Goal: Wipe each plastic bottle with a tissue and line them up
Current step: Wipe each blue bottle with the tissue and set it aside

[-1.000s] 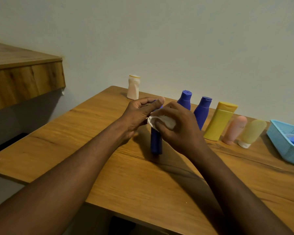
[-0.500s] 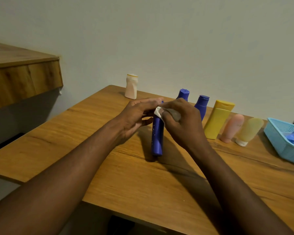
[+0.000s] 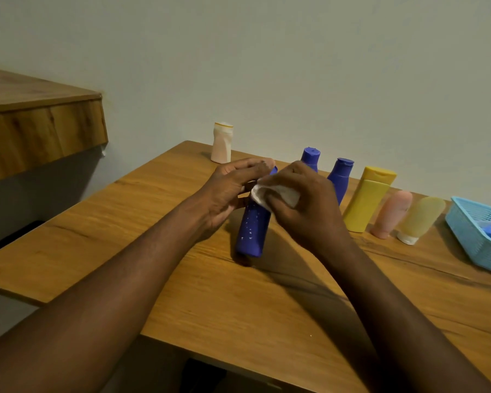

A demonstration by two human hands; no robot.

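A blue bottle (image 3: 252,232) stands tilted on the wooden table (image 3: 267,307), its base on the wood. My left hand (image 3: 230,191) grips its top, hiding the cap. My right hand (image 3: 301,205) pinches a crumpled white tissue (image 3: 267,194) against the bottle's upper side. Behind my hands, a row leans along the wall: two blue bottles (image 3: 311,158) (image 3: 340,177), a yellow bottle (image 3: 369,202), a pink tube (image 3: 391,214) and a pale yellow tube (image 3: 420,219). A small white bottle (image 3: 222,143) stands apart at the far left.
A light blue plastic basket (image 3: 474,239) sits at the right edge of the table with something blue inside. A wooden shelf (image 3: 40,129) juts out at the left, higher than the table. The wall runs right behind the row.
The tissue slid up the blue bottle from mid-height to near the top. The bottle's tilt has shifted slightly, and white specks now show on its front.
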